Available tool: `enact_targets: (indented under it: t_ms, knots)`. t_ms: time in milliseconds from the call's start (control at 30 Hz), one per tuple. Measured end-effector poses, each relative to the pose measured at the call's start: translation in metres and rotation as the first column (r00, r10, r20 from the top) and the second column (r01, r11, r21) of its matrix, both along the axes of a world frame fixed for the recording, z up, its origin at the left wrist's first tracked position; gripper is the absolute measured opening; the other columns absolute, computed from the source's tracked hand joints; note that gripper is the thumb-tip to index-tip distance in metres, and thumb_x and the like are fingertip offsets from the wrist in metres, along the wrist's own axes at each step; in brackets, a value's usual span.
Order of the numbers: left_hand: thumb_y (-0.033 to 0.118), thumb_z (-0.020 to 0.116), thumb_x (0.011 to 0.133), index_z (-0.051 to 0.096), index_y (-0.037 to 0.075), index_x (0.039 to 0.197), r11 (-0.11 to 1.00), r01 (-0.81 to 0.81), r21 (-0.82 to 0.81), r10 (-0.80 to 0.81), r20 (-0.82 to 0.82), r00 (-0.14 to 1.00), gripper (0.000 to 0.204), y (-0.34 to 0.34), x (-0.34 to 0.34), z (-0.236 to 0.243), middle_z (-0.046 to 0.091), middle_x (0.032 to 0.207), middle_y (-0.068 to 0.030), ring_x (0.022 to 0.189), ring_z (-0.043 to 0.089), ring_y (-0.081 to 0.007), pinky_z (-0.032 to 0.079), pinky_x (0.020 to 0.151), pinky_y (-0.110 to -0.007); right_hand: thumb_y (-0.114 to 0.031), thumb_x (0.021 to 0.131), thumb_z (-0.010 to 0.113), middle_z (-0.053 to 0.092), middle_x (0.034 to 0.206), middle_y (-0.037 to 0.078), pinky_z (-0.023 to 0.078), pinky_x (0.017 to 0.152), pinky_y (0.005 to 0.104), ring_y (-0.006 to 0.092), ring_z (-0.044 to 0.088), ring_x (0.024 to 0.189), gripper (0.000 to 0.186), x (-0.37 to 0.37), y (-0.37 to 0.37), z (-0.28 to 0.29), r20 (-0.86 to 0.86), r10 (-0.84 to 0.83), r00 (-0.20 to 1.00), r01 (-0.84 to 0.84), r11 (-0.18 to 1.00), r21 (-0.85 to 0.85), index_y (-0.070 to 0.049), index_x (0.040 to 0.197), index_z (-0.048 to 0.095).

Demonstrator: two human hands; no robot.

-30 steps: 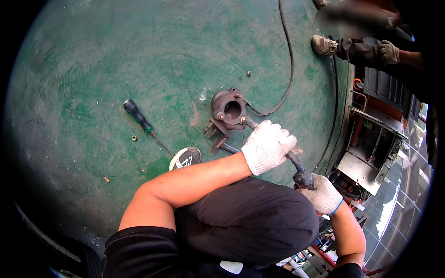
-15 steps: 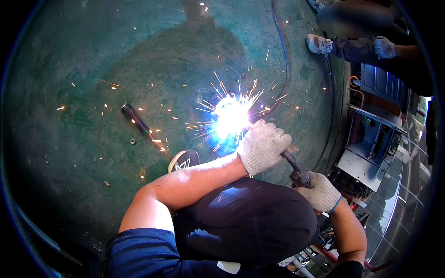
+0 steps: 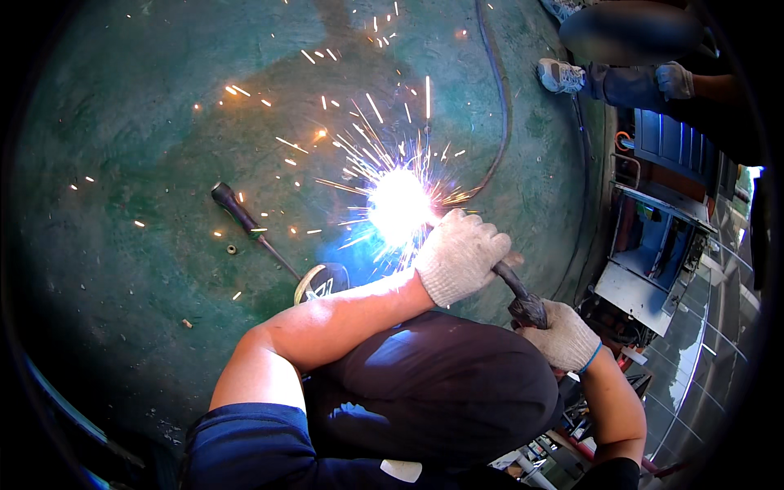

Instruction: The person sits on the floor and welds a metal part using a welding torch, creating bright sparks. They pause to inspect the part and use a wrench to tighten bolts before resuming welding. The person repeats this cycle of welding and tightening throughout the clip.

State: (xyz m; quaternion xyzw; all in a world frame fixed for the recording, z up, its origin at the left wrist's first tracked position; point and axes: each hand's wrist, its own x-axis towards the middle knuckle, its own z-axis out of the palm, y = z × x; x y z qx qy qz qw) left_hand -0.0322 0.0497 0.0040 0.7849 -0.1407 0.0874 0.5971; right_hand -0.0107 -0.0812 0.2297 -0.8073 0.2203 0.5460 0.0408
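My left hand, in a knitted white glove, grips the dark shaft of a torch-like tool; my gloved right hand is closed on its rear end. Beyond my left hand a blinding arc throws sparks and hides the metal workpiece and the tool's tip. A black-handled screwdriver lies on the floor to the left, beside a small nut and near my shoe.
A cable runs over the green floor. A co-worker's shoe and gloved hand are at upper right. Below them stands an open metal cabinet with clutter along the right side.
A second ago the dark flanged workpiece was visible; since then the arc has lit, covering it in glare, and sparks now spread farther upward. My hands have barely moved.
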Motion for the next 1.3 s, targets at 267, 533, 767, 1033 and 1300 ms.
enact_targets:
  t_ms: [267,533,767,1033,1300]
  knots:
    - [0.047,0.076,0.097,0.063,0.013,0.076,0.999,-0.003,-0.043,0.005,0.054,0.999,0.042,-0.006,0.000,-0.008,0.064,0.074,-0.0073,0.076,0.067,-0.0318,0.048,0.073,-0.046,-0.023,0.089,0.078,0.066,0.078,0.003,0.048,0.043,0.0327,0.0124,0.058,0.053,0.030,0.001,0.007,0.000,-0.002,-0.080,0.997,0.080,0.995,-0.064,-0.003,0.110,0.071]
    - [0.046,0.077,0.096,0.061,0.013,0.078,1.000,-0.006,-0.010,0.006,0.035,0.999,0.041,-0.004,-0.001,-0.008,0.062,0.075,-0.0081,0.076,0.065,-0.0326,0.047,0.074,-0.047,-0.024,0.089,0.079,0.067,0.079,0.003,0.049,0.043,0.0325,0.0122,0.059,0.056,0.029,0.002,0.000,-0.003,0.005,-0.041,0.999,0.041,0.998,-0.043,-0.002,0.107,0.071]
    - [0.044,0.080,0.093,0.060,0.013,0.079,1.000,0.004,-0.028,-0.002,0.045,0.999,0.039,-0.004,-0.001,-0.010,0.061,0.076,-0.0093,0.078,0.064,-0.0327,0.046,0.074,-0.048,-0.025,0.090,0.080,0.069,0.083,0.003,0.054,0.052,0.0336,0.0130,0.063,0.064,0.032,0.006,0.007,0.001,-0.020,-0.053,0.998,0.051,0.997,-0.062,-0.003,0.113,0.072]
    - [0.044,0.079,0.093,0.062,0.011,0.080,0.999,-0.010,-0.037,0.009,-0.009,1.000,0.039,-0.004,-0.004,-0.006,0.064,0.078,-0.0097,0.082,0.067,-0.0359,0.048,0.077,-0.051,-0.023,0.092,0.080,0.071,0.089,0.003,0.056,0.080,0.0333,0.0116,0.063,0.082,0.033,0.000,-0.006,-0.001,0.027,-0.015,1.000,0.014,0.999,0.043,-0.002,0.117,0.072]
    - [0.049,0.077,0.096,0.062,0.012,0.078,0.999,-0.048,-0.017,0.049,0.040,0.998,0.044,-0.003,-0.001,-0.004,0.064,0.077,-0.0098,0.080,0.066,-0.0350,0.047,0.075,-0.051,-0.020,0.091,0.079,0.070,0.087,0.003,0.056,0.078,0.0338,0.0116,0.062,0.081,0.030,0.002,-0.001,0.000,0.014,-0.038,0.999,0.037,0.999,0.031,0.000,0.112,0.072]
